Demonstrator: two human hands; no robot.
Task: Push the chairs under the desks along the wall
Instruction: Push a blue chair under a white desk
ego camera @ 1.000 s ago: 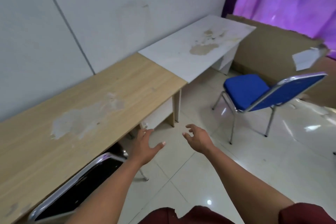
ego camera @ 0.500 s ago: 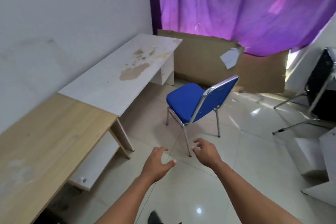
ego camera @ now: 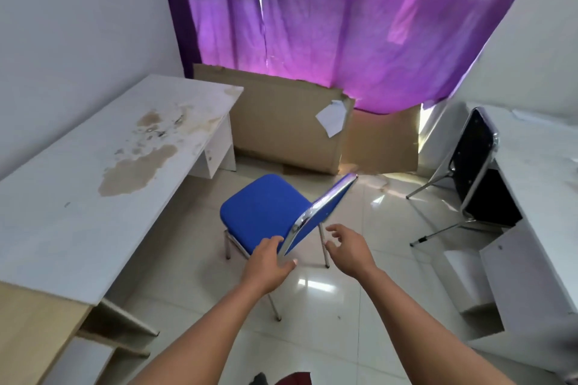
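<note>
A blue padded chair (ego camera: 266,212) with chrome legs stands on the tiled floor, its seat facing the white stained desk (ego camera: 93,197) along the left wall and clear of it. My left hand (ego camera: 269,262) is at the near end of the backrest, which lies between spread thumb and fingers; no closed grip shows. My right hand (ego camera: 350,247) hovers open just right of the backrest, apart from it. A wooden desk (ego camera: 31,328) adjoins the white one at the lower left.
A black chair (ego camera: 478,147) stands tilted against a white desk (ego camera: 538,184) on the right. Cardboard sheets (ego camera: 281,122) lean on the far wall under a purple curtain (ego camera: 344,25). Open tiled floor (ego camera: 359,306) lies around the blue chair.
My view has swung right, from the wooden desk to the blue chair. Both hands have come forward to its backrest; the left hand now reaches it.
</note>
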